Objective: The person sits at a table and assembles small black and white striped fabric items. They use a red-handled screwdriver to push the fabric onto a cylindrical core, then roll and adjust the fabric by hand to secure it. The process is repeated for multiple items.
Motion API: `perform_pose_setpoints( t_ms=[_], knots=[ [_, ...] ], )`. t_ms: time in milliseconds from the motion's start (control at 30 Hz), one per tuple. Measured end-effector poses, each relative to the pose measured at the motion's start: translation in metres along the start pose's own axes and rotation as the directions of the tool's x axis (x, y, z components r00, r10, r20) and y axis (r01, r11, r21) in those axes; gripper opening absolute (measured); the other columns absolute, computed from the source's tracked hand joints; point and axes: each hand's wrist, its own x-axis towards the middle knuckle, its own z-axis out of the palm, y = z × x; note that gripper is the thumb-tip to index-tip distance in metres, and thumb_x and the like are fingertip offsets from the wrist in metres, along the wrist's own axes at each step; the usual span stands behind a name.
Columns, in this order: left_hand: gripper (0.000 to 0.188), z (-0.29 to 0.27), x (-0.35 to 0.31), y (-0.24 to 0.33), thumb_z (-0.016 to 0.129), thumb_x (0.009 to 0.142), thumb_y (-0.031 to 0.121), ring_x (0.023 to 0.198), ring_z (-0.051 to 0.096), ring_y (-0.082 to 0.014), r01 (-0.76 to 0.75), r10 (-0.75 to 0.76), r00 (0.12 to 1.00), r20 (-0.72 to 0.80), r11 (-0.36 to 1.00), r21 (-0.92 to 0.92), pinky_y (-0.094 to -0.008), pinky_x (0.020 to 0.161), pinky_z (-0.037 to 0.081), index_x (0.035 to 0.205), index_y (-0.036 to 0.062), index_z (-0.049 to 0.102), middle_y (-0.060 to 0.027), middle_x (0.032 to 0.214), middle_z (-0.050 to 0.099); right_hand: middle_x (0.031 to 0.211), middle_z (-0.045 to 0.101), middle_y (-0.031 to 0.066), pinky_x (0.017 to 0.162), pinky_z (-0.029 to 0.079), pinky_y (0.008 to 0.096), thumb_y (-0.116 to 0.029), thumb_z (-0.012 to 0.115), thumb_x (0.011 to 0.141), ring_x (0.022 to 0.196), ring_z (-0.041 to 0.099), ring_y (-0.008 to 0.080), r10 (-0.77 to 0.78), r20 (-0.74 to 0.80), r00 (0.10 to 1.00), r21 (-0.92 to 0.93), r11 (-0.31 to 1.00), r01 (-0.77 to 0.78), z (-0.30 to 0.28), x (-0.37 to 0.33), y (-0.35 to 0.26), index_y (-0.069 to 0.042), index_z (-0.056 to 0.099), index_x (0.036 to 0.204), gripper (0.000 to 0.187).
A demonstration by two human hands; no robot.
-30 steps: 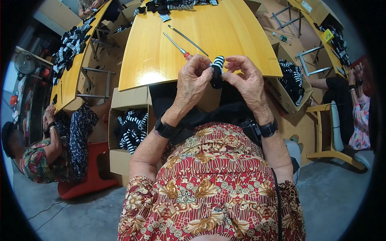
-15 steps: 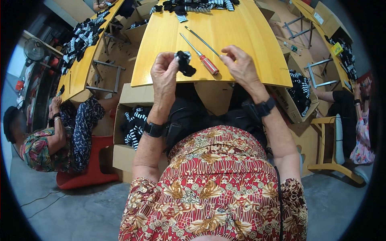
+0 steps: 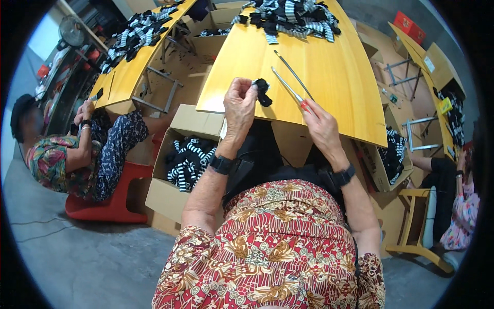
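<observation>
My left hand [image 3: 240,105] pinches a small bunched black knit piece [image 3: 264,93] between thumb and fingertips, over the near edge of the yellow table. A little pale fabric shows by the fingertips. Farther right, my right hand [image 3: 323,127] is closed round the red handle of a screwdriver [image 3: 288,85], whose metal shaft slants away to the far left. Most of the handle is hidden under the fingers. Beside the screwdriver lies a thin dark rod [image 3: 293,73], its near end close to my right hand.
Black and striped knit pieces [image 3: 293,18] are heaped at the table's [image 3: 231,67] far end. Open cartons of striped pieces stand at left [image 3: 191,159] and right [image 3: 392,154]. A person [image 3: 67,159] sits at the left table; another [image 3: 460,206] is at far right.
My right hand has come down onto the screwdriver's handle and closed round it. My left hand still pinches the black knit piece. The whole view has shifted, with the table now farther right.
</observation>
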Motion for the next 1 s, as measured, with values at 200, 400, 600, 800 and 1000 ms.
perform_pose_setpoints(
  t_ms=[200, 400, 600, 800, 1000],
  knots=[
    [0.007, 0.002, 0.005, 0.003, 0.061, 0.087, 0.007, 0.064, 0.055, -0.0098, -0.011, 0.017, 0.999, -0.040, 0.991, 0.130, -0.0257, 0.059, 0.047, 0.088, 0.0004, 0.058, -0.0034, 0.070, 0.059, 0.088, 0.065, 0.0134, 0.068, 0.048, 0.0280, -0.004, 0.056, 0.087, 0.071, 0.061, 0.0174, 0.010, -0.053, 0.999, 0.244, 0.970, 0.003, -0.059, -0.046, -0.052, 0.003, 0.057, 0.122, 0.036],
    [0.007, 0.006, 0.009, 0.012, 0.059, 0.091, 0.007, 0.070, 0.053, -0.0063, 0.015, -0.016, 1.000, 0.009, 0.997, 0.080, -0.0220, 0.064, 0.048, 0.090, 0.0001, 0.057, -0.0009, 0.077, 0.057, 0.082, 0.061, 0.0135, 0.064, 0.048, 0.0297, -0.005, 0.059, 0.083, 0.067, 0.059, 0.0222, -0.054, 0.023, 0.998, 0.169, 0.984, 0.050, -0.080, -0.069, -0.060, 0.002, 0.058, 0.122, 0.039],
    [0.005, 0.015, 0.009, 0.018, 0.059, 0.088, 0.005, 0.065, 0.053, -0.0071, -0.013, 0.013, 1.000, 0.022, 1.000, 0.017, -0.0241, 0.059, 0.046, 0.089, 0.0005, 0.058, -0.0015, 0.070, 0.059, 0.086, 0.063, 0.0153, 0.066, 0.049, 0.0300, -0.005, 0.059, 0.083, 0.071, 0.061, 0.0234, -0.044, 0.015, 0.999, 0.201, 0.979, 0.041, -0.077, -0.072, -0.055, 0.001, 0.058, 0.121, 0.038],
    [0.002, 0.020, 0.005, 0.018, 0.057, 0.090, 0.003, 0.065, 0.052, -0.0068, 0.016, -0.013, 0.995, 0.097, 1.000, -0.026, -0.0233, 0.059, 0.045, 0.092, 0.0016, 0.057, -0.0012, 0.070, 0.058, 0.088, 0.063, 0.0154, 0.067, 0.049, 0.0291, -0.004, 0.058, 0.084, 0.072, 0.061, 0.0211, -0.042, 0.033, 0.999, 0.230, 0.973, 0.033, -0.083, -0.071, -0.054, 0.002, 0.058, 0.121, 0.037],
    [0.006, 0.021, 0.000, 0.029, 0.055, 0.090, 0.000, 0.066, 0.054, -0.0084, -0.152, 0.145, 0.987, 0.072, 0.983, 0.100, -0.0242, 0.060, 0.045, 0.095, 0.0037, 0.057, -0.0029, 0.072, 0.059, 0.087, 0.064, 0.0133, 0.067, 0.049, 0.0288, -0.003, 0.059, 0.083, 0.071, 0.061, 0.0200, -0.027, 0.043, 0.999, 0.226, 0.974, 0.017, -0.091, -0.073, -0.056, 0.001, 0.059, 0.120, 0.037]
  ],
)
